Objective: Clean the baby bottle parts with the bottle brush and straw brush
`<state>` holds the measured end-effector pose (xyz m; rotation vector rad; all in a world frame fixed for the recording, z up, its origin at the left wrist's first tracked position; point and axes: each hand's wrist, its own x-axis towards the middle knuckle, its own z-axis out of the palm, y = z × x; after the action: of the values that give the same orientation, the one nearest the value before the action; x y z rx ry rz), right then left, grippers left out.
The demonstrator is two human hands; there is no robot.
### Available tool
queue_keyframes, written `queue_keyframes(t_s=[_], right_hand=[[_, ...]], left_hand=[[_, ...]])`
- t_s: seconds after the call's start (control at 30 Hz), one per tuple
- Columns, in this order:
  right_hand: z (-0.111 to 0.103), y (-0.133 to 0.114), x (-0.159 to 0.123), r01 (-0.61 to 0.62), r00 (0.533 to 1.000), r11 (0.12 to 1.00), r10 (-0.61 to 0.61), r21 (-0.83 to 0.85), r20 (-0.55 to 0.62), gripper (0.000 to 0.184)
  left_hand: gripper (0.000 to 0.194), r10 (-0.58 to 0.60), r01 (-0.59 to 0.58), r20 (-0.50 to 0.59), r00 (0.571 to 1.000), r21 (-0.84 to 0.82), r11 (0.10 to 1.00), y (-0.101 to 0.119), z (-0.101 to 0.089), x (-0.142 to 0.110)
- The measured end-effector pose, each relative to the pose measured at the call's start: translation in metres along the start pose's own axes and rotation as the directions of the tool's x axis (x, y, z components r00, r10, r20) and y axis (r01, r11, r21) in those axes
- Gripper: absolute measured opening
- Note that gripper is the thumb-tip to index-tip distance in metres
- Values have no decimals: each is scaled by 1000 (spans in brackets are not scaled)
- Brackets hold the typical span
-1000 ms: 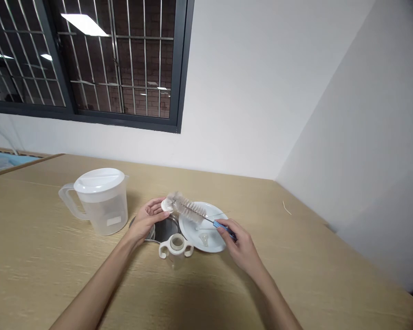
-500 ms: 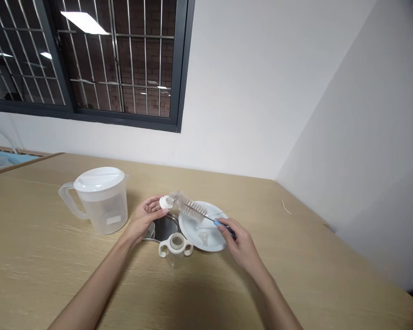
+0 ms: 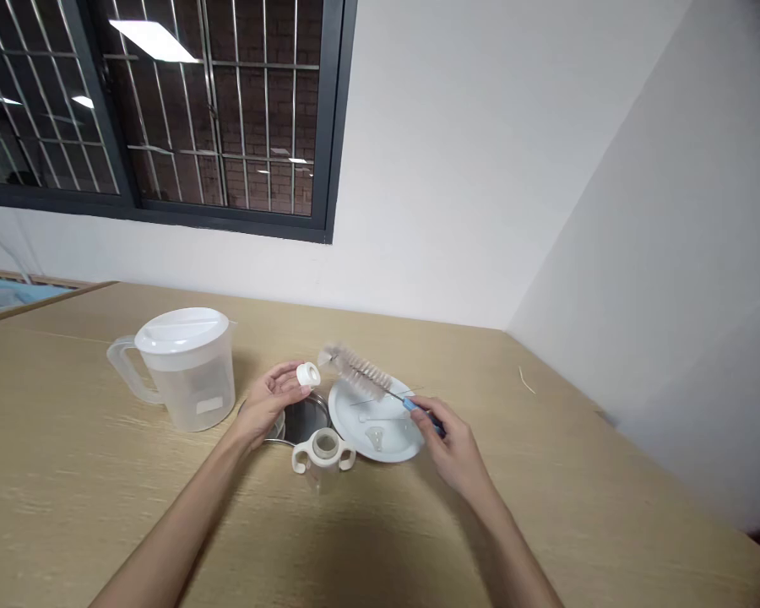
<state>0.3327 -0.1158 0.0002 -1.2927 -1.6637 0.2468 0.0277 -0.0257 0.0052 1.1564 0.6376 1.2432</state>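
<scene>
Between the fingertips of my left hand [image 3: 271, 401] is a small white bottle collar [image 3: 307, 375], its opening turned to the right. My right hand [image 3: 451, 441] grips the blue handle of a bottle brush [image 3: 362, 371], whose pale bristles point up and left, a little apart from the collar. Below, a clear baby bottle [image 3: 324, 460] with two cream side handles stands upright and uncapped. Behind it, a white plate [image 3: 342, 431] carries a clear nipple [image 3: 374, 437] and thin straw-like pieces. A round metal dish [image 3: 310, 420] lies partly hidden under my left hand.
On the left stands a translucent pitcher [image 3: 193, 380] with a white lid. A thin pale strip [image 3: 527, 380] lies on the wooden table [image 3: 576, 481] at the right. The wall and a barred window [image 3: 228, 110] rise behind the table.
The brush has drawn back to the right, and its tip has come out of the white collar. My left hand has turned the collar slightly and stays nearly in place.
</scene>
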Motion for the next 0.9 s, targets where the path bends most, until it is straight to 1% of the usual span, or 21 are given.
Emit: queue_keyframes(t_s=[0.07,0.13,0.23,0.33,0.53,0.6,0.67,0.77,0.9], right_hand=[[2,-4,-1,13,998,1000,-13,-3,54,30],[4,-4,-1,16,997,1000,-15,-17,73,28],[3,-1,0,-3,1000,999,4,-33,27,28],[2,1,0,-15,1000,1000,15,-11,0,27],[2,-7,-1,-6,996,1000,4,23,86,26],[2,-6,-1,-7,997,1000,7,11,77,26],[1,-2,0,-15,999,1000,14,3,45,26],[0,1,0,-28,1000,999,28,18,7,27],[0,-3,0,-22,999,999,20,46,50,26]], left_hand=[[60,-4,4,7,1000,3,1000,1,1,0],[59,2,-2,2,1000,12,1000,2,1,0],[60,26,-26,-23,999,37,999,1,-1,0],[61,29,-26,-35,999,70,997,0,-3,1],[66,-5,4,13,1000,108,994,0,-1,0],[68,1,-3,17,1000,106,994,0,-1,-1],[68,12,-14,13,1000,110,994,-1,-2,0],[64,9,-11,12,1000,139,990,-3,-4,0],[57,14,-17,19,1000,182,983,-4,-4,1]])
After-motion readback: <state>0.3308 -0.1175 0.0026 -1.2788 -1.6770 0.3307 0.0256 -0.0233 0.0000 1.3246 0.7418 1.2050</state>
